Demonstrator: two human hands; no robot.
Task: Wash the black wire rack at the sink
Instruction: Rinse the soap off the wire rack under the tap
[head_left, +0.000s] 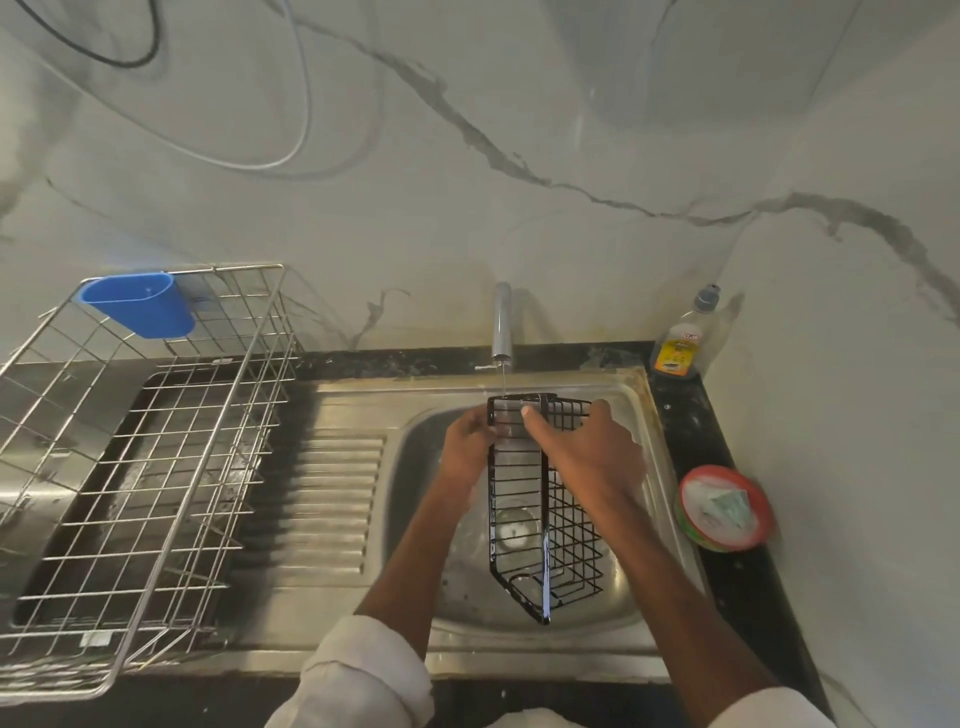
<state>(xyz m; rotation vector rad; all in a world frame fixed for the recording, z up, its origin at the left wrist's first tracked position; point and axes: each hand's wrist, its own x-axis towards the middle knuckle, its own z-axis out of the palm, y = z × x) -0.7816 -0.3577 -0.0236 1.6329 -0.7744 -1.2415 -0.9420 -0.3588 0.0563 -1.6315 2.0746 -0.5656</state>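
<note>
Black wire rack (545, 509) upright in sink (644, 415), under running tap (502, 325); left hand (467, 441), right hand (587, 447) both gripping top.

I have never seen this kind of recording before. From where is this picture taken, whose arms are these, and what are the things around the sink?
There is no machine here. A person wears a wide-angle camera on the head, so you look down along their own two arms.

Both hands hold the black wire rack upright over the steel sink. The left hand grips its left edge; the right hand grips near the top. A thin stream of water runs from the tap onto the top of the rack.

On the drainboard to the left stands a large silver wire dish rack with a blue plastic cup hooked on its far side. On the dark counter to the right stand a bottle of yellow liquid and a round red tub.
</note>
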